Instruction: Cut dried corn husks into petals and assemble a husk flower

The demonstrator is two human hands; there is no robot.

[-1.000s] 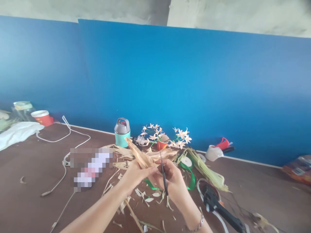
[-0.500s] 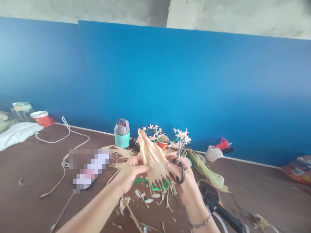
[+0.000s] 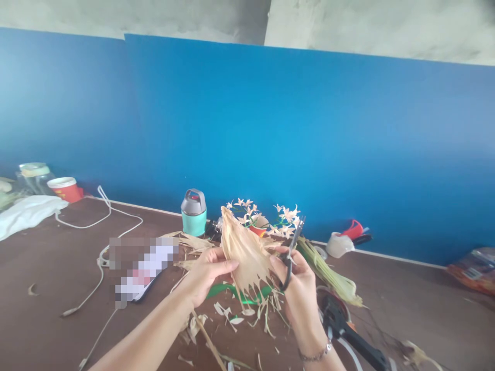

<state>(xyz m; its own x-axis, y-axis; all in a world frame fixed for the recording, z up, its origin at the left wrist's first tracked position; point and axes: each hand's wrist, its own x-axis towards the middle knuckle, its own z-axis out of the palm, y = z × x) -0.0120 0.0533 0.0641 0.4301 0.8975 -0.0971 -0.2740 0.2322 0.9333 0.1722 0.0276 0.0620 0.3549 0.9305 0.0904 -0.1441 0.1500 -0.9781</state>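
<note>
Between thumb and fingers, my left hand point(image 3: 212, 269) pinches a dried corn husk point(image 3: 247, 257). The husk tapers to a point at the top, and its wide lower edge is cut into jagged points. My right hand point(image 3: 299, 278) is closed round black-handled scissors point(image 3: 290, 257), whose blades point up and to the right. Its thumb and fingertips are close to the husk's right edge; whether they touch it I cannot tell. Behind the husk stand small pale star-shaped flowers point(image 3: 288, 214) on green stems, by a red paper cup point(image 3: 258, 226) that is partly hidden.
Husk scraps point(image 3: 232, 314) and a green strip point(image 3: 220, 289) lie beneath my hands. A turquoise flask point(image 3: 194, 216) stands behind, a husk bundle point(image 3: 328, 270) and a black-handled tool point(image 3: 351, 332) lie right. Left are a phone-like object point(image 3: 149, 268) and a white cable point(image 3: 102, 278).
My right hand has turned, so the scissors now tilt more to the right, and its fingers have shifted slightly at the husk's edge. My left hand keeps its hold.
</note>
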